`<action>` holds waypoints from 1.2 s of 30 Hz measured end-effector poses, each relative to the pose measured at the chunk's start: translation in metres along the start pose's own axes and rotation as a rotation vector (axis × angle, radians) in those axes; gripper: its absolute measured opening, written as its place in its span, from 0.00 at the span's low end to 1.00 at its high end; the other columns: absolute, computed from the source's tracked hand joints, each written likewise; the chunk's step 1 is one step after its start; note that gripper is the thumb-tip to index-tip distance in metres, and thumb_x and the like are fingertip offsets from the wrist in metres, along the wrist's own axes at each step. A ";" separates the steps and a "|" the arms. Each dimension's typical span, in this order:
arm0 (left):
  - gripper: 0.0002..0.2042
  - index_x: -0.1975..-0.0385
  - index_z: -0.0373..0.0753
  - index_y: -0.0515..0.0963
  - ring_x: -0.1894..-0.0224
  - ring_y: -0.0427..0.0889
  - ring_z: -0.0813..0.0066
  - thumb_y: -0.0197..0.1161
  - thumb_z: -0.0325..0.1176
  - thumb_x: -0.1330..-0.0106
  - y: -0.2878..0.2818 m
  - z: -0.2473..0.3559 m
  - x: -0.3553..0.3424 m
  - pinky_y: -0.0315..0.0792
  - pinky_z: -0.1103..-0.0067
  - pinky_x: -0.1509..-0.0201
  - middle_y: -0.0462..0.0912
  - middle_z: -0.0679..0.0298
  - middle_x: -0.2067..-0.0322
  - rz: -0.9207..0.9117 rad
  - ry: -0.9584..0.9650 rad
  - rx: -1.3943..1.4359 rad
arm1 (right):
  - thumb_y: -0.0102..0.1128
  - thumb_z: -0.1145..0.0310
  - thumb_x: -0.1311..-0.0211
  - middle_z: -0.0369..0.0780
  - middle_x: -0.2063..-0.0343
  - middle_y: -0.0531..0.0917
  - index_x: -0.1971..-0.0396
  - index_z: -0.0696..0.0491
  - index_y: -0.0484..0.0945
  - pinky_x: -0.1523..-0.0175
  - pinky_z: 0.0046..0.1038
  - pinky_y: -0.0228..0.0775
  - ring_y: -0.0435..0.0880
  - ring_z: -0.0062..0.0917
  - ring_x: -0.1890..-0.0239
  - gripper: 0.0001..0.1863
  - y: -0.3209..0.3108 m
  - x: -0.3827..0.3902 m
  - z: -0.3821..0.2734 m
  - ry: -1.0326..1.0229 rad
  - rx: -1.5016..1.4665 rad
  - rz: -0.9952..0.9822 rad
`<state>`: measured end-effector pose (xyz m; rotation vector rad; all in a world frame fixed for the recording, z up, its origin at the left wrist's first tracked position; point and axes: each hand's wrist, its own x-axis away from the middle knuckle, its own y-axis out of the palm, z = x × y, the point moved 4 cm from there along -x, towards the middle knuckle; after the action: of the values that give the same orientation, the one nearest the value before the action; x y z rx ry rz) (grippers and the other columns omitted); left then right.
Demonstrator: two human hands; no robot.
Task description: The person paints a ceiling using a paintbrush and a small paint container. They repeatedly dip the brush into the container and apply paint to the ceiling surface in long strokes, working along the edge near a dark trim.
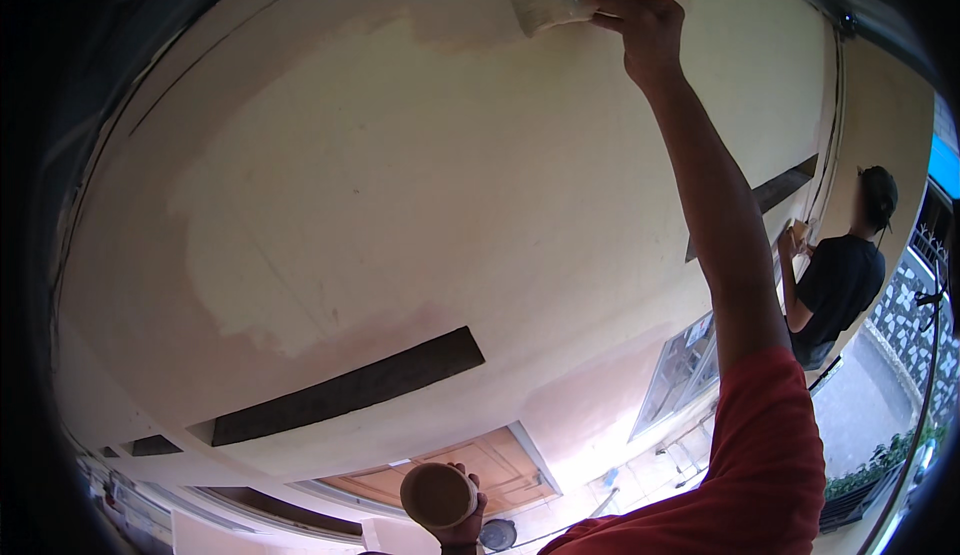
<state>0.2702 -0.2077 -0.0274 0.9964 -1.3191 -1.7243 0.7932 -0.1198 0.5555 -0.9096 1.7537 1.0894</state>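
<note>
High up at the top of the view, my right hand (652,40) is closed round a wide paintbrush (548,5) with pale bristles and a red-tipped wooden handle. Its bristles point left and lie against or very close to the wall (330,185). A cream patch covers the middle of that wall, with pinkish areas around its edges. Low in the view, my left hand (466,527) grips a round paint cup (436,496) from its right side. The cup's inside looks brownish; I cannot tell how full it is.
A long dark slot (350,387) cuts the wall below the patch. Lower down are a wooden door (470,465), a window (677,370) and a dark bucket (498,534) on the floor. At the right, a person in black (843,280) works by the wall.
</note>
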 end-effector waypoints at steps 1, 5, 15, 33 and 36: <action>0.42 0.26 0.46 0.71 0.32 0.75 0.43 0.64 0.71 0.32 0.001 0.000 -0.003 0.82 0.44 0.42 0.74 0.52 0.32 -0.004 0.002 0.004 | 0.76 0.74 0.37 0.42 0.59 0.89 0.52 0.61 0.86 0.49 0.34 0.92 0.92 0.29 0.57 0.15 -0.032 -0.014 0.009 -0.001 -0.057 0.072; 0.40 0.26 0.46 0.70 0.34 0.73 0.44 0.66 0.65 0.30 0.001 0.003 -0.001 0.83 0.46 0.42 0.73 0.53 0.34 -0.007 0.015 0.031 | 0.73 0.61 0.31 0.41 0.57 0.91 0.51 0.57 0.87 0.51 0.37 0.90 0.93 0.32 0.57 0.17 -0.121 -0.054 -0.009 -0.274 0.335 0.359; 0.44 0.26 0.42 0.69 0.32 0.74 0.46 0.66 0.69 0.32 -0.013 0.010 0.008 0.82 0.48 0.42 0.74 0.53 0.33 0.022 0.054 0.019 | 0.76 0.69 0.43 0.41 0.66 0.89 0.56 0.44 0.87 0.61 0.45 0.81 0.89 0.42 0.64 0.14 0.009 -0.052 -0.013 -0.663 1.210 0.325; 0.48 0.24 0.37 0.65 0.31 0.73 0.42 0.62 0.72 0.31 0.012 -0.004 -0.007 0.82 0.45 0.39 0.72 0.50 0.31 -0.109 -0.005 0.073 | 0.70 0.78 0.35 0.40 0.65 0.89 0.58 0.59 0.85 0.60 0.30 0.87 0.90 0.27 0.66 0.07 0.052 -0.068 0.004 -0.066 -0.266 0.068; 0.48 0.24 0.37 0.65 0.31 0.73 0.42 0.62 0.72 0.31 0.000 0.004 0.011 0.82 0.45 0.39 0.72 0.50 0.31 -0.069 0.043 0.071 | 0.71 0.74 0.33 0.37 0.68 0.86 0.57 0.55 0.83 0.66 0.26 0.79 0.86 0.24 0.71 0.08 0.004 -0.088 0.024 -0.003 -0.261 0.232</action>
<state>0.2621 -0.2157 -0.0278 1.1253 -1.3403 -1.7072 0.8288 -0.0841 0.6318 -0.8717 1.7738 1.4965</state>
